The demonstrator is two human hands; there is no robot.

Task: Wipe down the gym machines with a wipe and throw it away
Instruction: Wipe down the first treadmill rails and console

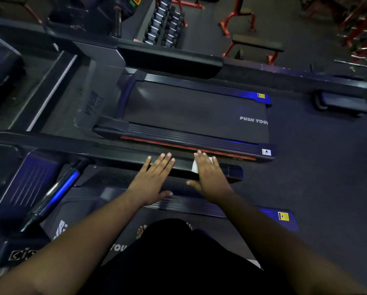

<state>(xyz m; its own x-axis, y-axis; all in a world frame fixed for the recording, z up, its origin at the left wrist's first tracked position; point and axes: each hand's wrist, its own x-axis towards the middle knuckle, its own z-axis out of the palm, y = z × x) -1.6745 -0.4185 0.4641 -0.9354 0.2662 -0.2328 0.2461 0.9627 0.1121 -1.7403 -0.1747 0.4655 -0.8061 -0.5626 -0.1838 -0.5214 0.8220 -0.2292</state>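
I stand on a treadmill and look down at its right handrail, a long black bar running left to right. My right hand lies flat on the rail near its end, fingers straight, pressing a white wipe against it; only the wipe's edges show beside the hand. My left hand rests flat on the same rail just to the left, fingers straight and holding nothing.
A second treadmill lies beyond the rail, its belt printed "PUSH YOUR". A dumbbell rack and red-framed benches stand further off. My treadmill's console and uprights fill the left. Dark floor lies to the right.
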